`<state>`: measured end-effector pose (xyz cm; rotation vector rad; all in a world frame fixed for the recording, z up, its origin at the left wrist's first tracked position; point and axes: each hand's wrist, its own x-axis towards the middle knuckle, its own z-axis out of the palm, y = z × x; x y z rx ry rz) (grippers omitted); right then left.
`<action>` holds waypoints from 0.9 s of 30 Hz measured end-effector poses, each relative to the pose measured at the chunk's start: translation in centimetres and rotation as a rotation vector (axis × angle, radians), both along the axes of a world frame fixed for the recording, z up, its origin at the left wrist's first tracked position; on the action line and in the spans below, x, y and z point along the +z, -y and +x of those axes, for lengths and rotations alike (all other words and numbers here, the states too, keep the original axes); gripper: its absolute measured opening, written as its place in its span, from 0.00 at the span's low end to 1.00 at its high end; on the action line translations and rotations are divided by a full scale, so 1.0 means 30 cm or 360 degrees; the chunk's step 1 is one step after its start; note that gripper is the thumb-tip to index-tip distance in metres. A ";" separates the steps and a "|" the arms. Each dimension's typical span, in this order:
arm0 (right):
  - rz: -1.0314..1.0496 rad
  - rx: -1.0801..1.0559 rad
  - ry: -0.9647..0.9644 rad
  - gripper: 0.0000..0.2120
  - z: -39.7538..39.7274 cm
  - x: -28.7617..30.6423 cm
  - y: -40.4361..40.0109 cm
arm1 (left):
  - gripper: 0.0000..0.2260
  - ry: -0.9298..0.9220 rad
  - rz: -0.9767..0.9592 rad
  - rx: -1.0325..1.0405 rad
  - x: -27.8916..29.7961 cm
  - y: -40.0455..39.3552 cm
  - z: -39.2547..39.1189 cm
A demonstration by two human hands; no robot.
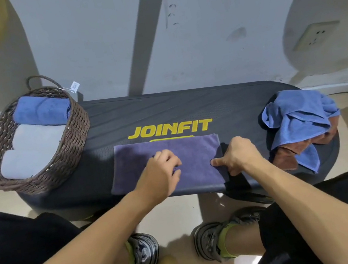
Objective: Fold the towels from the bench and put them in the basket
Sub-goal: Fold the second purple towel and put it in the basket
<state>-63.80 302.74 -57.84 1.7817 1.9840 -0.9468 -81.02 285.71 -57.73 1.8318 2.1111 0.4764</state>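
- A purple towel (168, 162) lies flat in a folded rectangle at the near middle of the dark counter (187, 109), just below the yellow JOINFIT lettering (170, 129).
- The left hand (161, 172) rests on the towel's middle with fingers curled, gathering a bit of cloth.
- The right hand (238, 156) pinches the towel's right edge, thumb on top and fingers tucked beneath.
- At the far left end sits a brown wicker basket (73, 134) holding a rolled blue towel (42, 110) and two rolled grey towels (32, 147) side by side.
- At the right end a crumpled blue towel (298, 116) lies on top of a brown towel (286, 157).
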 end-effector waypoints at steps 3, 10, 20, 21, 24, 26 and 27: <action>0.0077 -0.0005 -0.0071 0.21 -0.007 -0.013 0.016 | 0.16 -0.0032 -0.0081 -0.0045 -0.051 -0.047 0.040; 0.0042 0.0135 -0.0134 0.15 -0.010 -0.017 0.033 | 0.22 -0.0252 -0.0379 -0.0070 -0.094 -0.128 0.028; -0.0582 -0.0679 -0.0848 0.23 -0.005 0.034 0.030 | 0.22 0.0016 -0.0387 -0.0051 -0.097 -0.133 0.002; -0.0616 -0.0709 -0.0892 0.22 -0.009 0.037 0.031 | 0.21 0.0077 -0.0435 -0.0038 -0.092 -0.136 0.000; -0.0587 -0.0569 -0.0870 0.11 -0.024 0.048 0.038 | 0.18 0.0333 -0.0570 0.0049 -0.048 -0.156 -0.010; -0.0409 -0.0373 -0.0828 0.09 -0.034 0.053 0.044 | 0.13 0.0556 -0.0468 0.0226 0.003 -0.168 -0.007; -0.0347 -0.0330 -0.0860 0.08 -0.044 0.058 0.051 | 0.09 0.0730 -0.0393 0.0340 0.034 -0.171 0.002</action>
